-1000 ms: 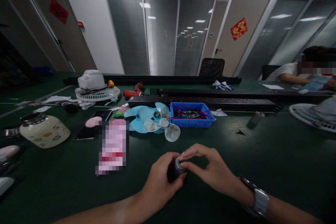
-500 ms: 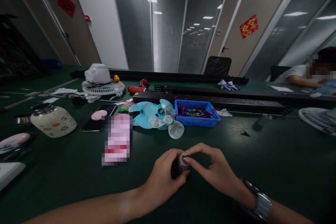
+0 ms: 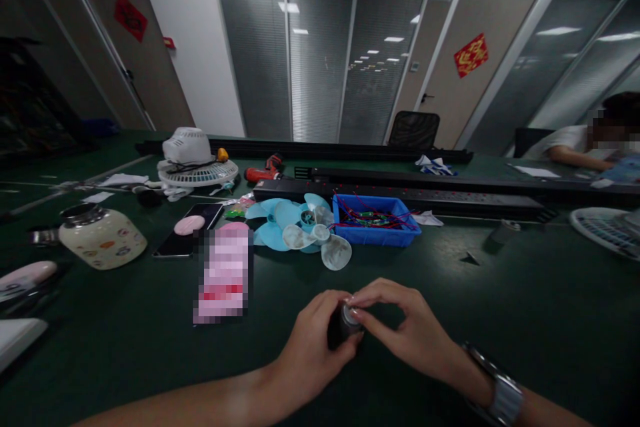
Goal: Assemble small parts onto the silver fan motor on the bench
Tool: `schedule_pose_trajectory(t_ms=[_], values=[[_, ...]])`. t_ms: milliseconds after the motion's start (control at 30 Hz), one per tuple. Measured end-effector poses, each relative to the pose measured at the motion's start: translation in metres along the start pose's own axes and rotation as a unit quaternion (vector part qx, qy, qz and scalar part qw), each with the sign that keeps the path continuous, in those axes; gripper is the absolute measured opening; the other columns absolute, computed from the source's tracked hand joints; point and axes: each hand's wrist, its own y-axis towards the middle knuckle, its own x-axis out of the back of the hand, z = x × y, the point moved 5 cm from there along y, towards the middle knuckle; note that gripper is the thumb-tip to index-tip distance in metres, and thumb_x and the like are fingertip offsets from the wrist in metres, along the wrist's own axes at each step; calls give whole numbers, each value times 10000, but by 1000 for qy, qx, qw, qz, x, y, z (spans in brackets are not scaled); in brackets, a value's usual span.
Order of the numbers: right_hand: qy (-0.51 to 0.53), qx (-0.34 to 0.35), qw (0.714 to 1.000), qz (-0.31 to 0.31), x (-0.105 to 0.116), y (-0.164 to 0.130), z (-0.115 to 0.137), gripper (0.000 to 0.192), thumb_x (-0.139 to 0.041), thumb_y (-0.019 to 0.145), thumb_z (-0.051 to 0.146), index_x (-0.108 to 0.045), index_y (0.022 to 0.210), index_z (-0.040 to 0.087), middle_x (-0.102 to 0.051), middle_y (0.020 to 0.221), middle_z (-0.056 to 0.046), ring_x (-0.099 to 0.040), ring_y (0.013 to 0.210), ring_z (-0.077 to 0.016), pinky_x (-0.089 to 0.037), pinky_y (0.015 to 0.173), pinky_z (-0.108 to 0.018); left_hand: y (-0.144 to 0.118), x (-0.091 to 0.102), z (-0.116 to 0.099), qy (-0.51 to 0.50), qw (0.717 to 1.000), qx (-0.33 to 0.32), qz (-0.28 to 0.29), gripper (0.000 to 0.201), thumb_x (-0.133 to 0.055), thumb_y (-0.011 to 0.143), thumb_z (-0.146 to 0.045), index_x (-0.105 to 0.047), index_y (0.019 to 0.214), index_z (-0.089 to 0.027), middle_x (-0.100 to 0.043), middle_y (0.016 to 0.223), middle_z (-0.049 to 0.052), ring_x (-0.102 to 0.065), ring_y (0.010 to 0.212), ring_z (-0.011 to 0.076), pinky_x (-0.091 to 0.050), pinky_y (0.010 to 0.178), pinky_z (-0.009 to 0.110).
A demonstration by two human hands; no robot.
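My left hand [image 3: 320, 340] wraps its fingers and thumb around a small grey metal cylinder [image 3: 349, 321], which looks like a small motor and stands upright near the table's front. At its top end, the thumb and forefinger of my right hand [image 3: 405, 323] come together in a pinch. Whatever sits between those two fingertips is too small to make out. Beyond my hands lie light blue fan blades [image 3: 273, 230] and a clear fan blade [image 3: 336, 252]. A blue bin [image 3: 376, 235] beside them contains red wires and green circuit boards.
A pink blurred packet [image 3: 225, 273], a phone [image 3: 175, 233] and a cream flask [image 3: 103, 237] lie on the left. Farther back are a white fan [image 3: 197, 173], a red drill [image 3: 264, 170] and black rails [image 3: 400, 190]. Another grey cylinder [image 3: 506, 230] and a person [image 3: 575, 147] are at right.
The whole view has shifted slightly, so things appear a little lower. My right fingertips have moved slightly at the cylinder's top; the left hand keeps its hold.
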Motion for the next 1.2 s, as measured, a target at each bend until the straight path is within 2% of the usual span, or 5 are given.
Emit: schedule_pose_trajectory(t_ms=[367,533,733,933,1200], values=[[-18,-27,998,-52,1,8,0,104,-771,765,143,-703,787,217,-714,730,11,-679,680,-156,-527,633,-268,1,1,-3,4,1000,11,3,339,-665,749,-70,-605,1065,-177,-675,1015,69,-644,911,225,-524,817,359],[2,-33,995,-99,29,0,-11,127,-785,780,267,-678,779,198,-724,803,-27,-709,762,-187,-581,716,-300,0,3,-6,8,1000,22,11,332,-674,758,-94,-606,1064,-201,-680,1036,58,-643,942,231,-517,850,359],[-99,-80,992,-10,50,-38,-53,107,-734,842,313,-735,901,223,-739,927,-53,-712,889,-221,-596,806,-356,0,4,-7,7,999,30,10,330,-683,759,-100,-611,1062,-212,-673,1033,43,-641,940,225,-512,842,353],[-127,-69,990,5,48,-55,-72,160,-743,835,321,-750,984,266,-745,1010,-56,-675,1049,-262,-572,909,-429,0,3,-6,9,1000,27,8,333,-688,766,-104,-607,1070,-213,-665,1038,37,-635,948,217,-508,848,352],[-57,-57,996,-41,45,-34,-46,95,-738,845,279,-729,934,248,-751,950,-40,-711,940,-234,-591,840,-386,1,3,-6,9,999,29,18,318,-683,773,-105,-604,1063,-209,-663,1036,41,-634,937,218,-508,835,353]])
